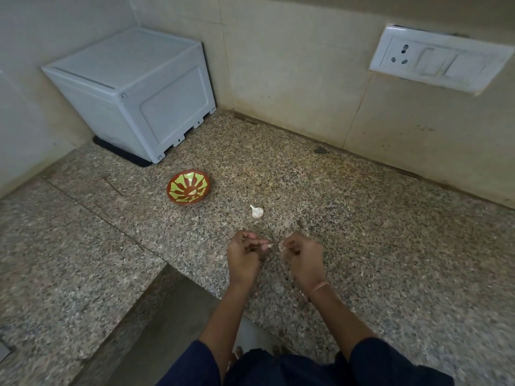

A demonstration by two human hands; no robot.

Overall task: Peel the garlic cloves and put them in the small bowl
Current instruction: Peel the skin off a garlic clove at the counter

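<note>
Pinching a small pale garlic clove [268, 246] between thumb and curled fingertips, the left hand [245, 254] holds it above the speckled granite counter [362, 232], long axis roughly level, tip pointing right at the right hand [302, 256], whose curled fingers nip a papery scrap of skin [282, 247], probably so that it strips while the left steadies. Beyond the 2 hands lies a white garlic bulb [257, 211], stem aimed toward the red-brown, green-patterned small bowl [188, 190].

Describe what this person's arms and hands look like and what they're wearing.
The left hand and right hand are bare, with no gloves. Dark navy sleeves end near the elbows, leaving the forearms uncovered. A thin orange-pink band circles the right wrist.
</note>
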